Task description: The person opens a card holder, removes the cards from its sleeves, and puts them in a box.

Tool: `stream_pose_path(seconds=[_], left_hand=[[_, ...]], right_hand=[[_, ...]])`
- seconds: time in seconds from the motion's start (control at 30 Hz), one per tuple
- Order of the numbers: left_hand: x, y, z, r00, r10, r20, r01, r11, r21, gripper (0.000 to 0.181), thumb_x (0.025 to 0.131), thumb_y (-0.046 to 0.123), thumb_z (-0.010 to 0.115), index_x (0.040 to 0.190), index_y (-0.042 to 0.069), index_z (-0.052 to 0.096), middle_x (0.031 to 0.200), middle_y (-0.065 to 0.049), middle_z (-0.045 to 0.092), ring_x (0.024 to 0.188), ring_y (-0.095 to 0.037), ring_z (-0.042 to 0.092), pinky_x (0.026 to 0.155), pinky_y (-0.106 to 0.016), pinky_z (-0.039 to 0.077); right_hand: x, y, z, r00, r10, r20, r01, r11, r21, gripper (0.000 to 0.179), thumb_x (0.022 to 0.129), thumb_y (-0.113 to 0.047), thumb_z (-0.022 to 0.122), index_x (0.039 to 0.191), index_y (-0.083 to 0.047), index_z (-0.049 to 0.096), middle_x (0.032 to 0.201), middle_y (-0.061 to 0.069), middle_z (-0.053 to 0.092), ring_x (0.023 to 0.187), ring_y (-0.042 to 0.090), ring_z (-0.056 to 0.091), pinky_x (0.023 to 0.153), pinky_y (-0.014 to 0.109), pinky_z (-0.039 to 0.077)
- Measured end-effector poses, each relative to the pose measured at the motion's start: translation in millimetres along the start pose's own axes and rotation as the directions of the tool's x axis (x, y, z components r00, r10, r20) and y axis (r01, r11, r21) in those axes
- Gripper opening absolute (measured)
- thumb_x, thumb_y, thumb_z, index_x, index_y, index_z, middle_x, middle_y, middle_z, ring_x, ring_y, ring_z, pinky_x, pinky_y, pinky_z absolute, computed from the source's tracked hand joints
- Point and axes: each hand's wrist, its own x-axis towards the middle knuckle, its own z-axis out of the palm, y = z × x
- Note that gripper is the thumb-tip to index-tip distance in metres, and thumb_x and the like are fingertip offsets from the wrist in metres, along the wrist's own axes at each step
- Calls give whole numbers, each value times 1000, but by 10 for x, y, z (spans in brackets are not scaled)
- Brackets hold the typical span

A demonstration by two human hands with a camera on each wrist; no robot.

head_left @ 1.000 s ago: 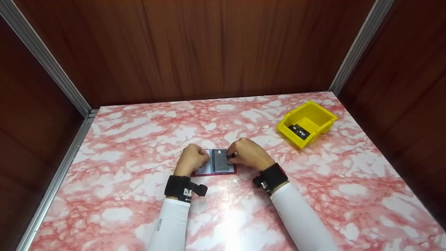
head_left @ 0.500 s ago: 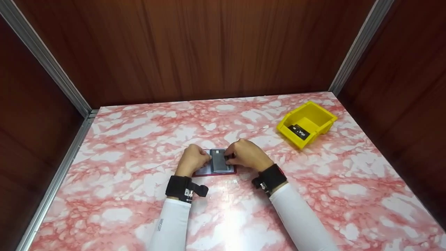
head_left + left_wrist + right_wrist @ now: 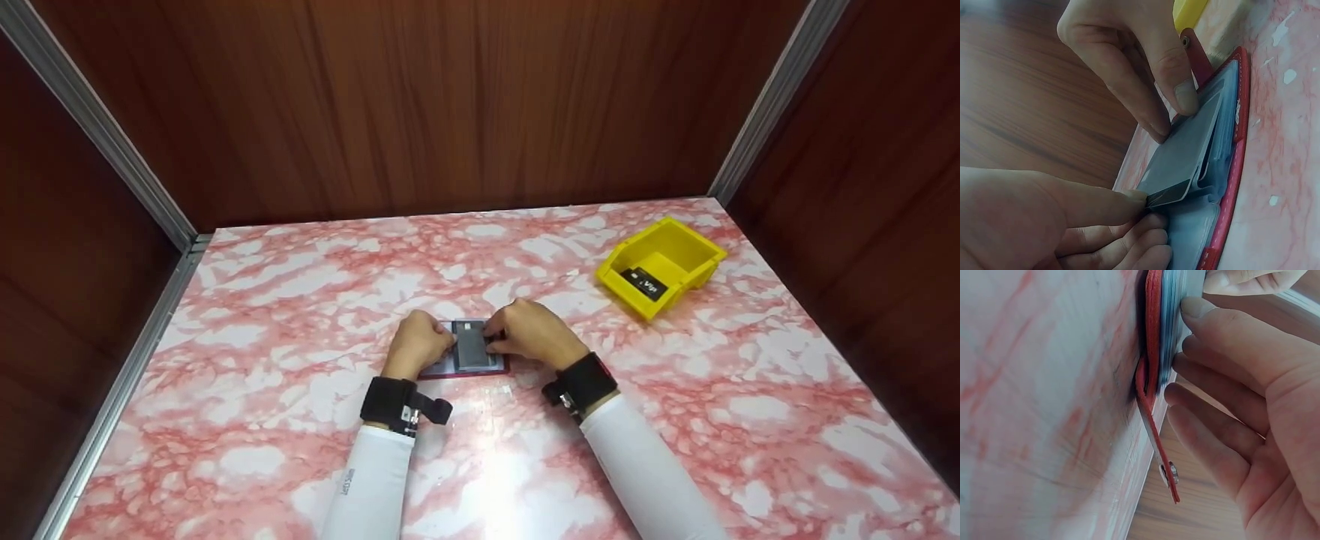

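A small red card holder (image 3: 1234, 174) lies spread on the table, its clear plastic sleeves facing up. A grey card (image 3: 472, 346) with a dark strip along one edge sits in a raised sleeve. My left hand (image 3: 417, 343) pinches that edge near the spine, thumb on top and the other fingers curled below. My right hand (image 3: 536, 332) rests its thumb and fingertips on the sleeve towards its outer edge; in the right wrist view its fingers (image 3: 1216, 385) are fairly straight beside the stacked sleeves. The red snap strap (image 3: 1158, 444) sticks out beyond the holder's side.
A yellow bin (image 3: 660, 266) stands at the back right of the marbled table (image 3: 337, 292), with black cards (image 3: 643, 284) in its front. Wood-look panels (image 3: 450, 112) enclose the back and sides.
The sleeve with the grey card has shifted slightly left towards the spine. My left hand has edged a little to the right, while the right hand has barely moved.
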Motion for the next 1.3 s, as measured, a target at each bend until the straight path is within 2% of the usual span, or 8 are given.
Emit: stream_pose_path(seconds=[0.1,0.17,0.33,0.43,0.67,0.83,1.1,1.3], left_hand=[[-9,3,-20,1000,2,20,-2,1000,-16,28,85,29,83,64,21,68,58,9,67,60,-12,65,56,-26,50],[-46,14,-33,999,33,16,-32,999,-44,24,86,27,81,65,19,70,57,8,68,58,-12,65,55,-26,50],[-460,359,-250,999,40,-5,-40,988,-151,21,89,13,76,69,10,70,58,2,68,55,-11,64,54,-22,49],[-627,516,-339,1000,-2,-13,-1,981,-196,20,90,9,76,72,7,68,61,-1,68,55,-9,63,53,-18,48],[-638,554,-332,999,-51,-1,50,980,-194,15,92,12,80,82,3,73,68,-5,73,56,-11,65,52,-19,51],[-631,563,-328,999,-47,0,47,987,-153,15,91,14,82,82,3,77,69,-7,76,56,-11,65,53,-20,51],[-629,564,-321,998,-56,12,58,985,-163,14,94,11,82,85,4,75,66,-2,71,55,-9,64,54,-18,52],[-610,566,-326,996,-76,36,81,979,-187,14,95,9,82,86,1,76,63,0,66,54,-8,63,52,-17,53]], right_hand=[[-7,-4,-3,1000,20,8,-20,1000,3,23,92,-22,89,113,-13,87,110,4,85,96,17,80,89,41,68],[-11,-3,0,1000,24,6,-24,1000,-5,22,92,-22,89,112,-13,87,108,4,86,92,15,78,87,41,67],[-17,6,15,1000,12,-8,-12,1000,-17,20,91,-22,89,109,-13,87,103,3,85,85,11,73,81,39,66],[-18,3,13,1000,7,-11,-7,1000,-11,20,91,-22,90,109,-13,87,103,2,86,85,11,73,81,39,66],[-8,-7,14,1000,-2,-18,1,1000,-13,20,91,-22,90,109,-13,87,103,3,86,82,11,71,79,38,66],[1,-18,23,999,-20,-32,19,999,-32,19,91,-23,90,108,-13,87,103,3,86,83,13,73,80,39,66],[0,-32,37,999,-12,-38,11,999,-32,20,91,-23,89,109,-14,87,106,3,86,87,15,77,83,40,67],[-2,-47,26,1000,1,-30,-2,999,-35,17,92,-22,89,107,-13,87,102,2,85,81,13,70,79,39,65]])
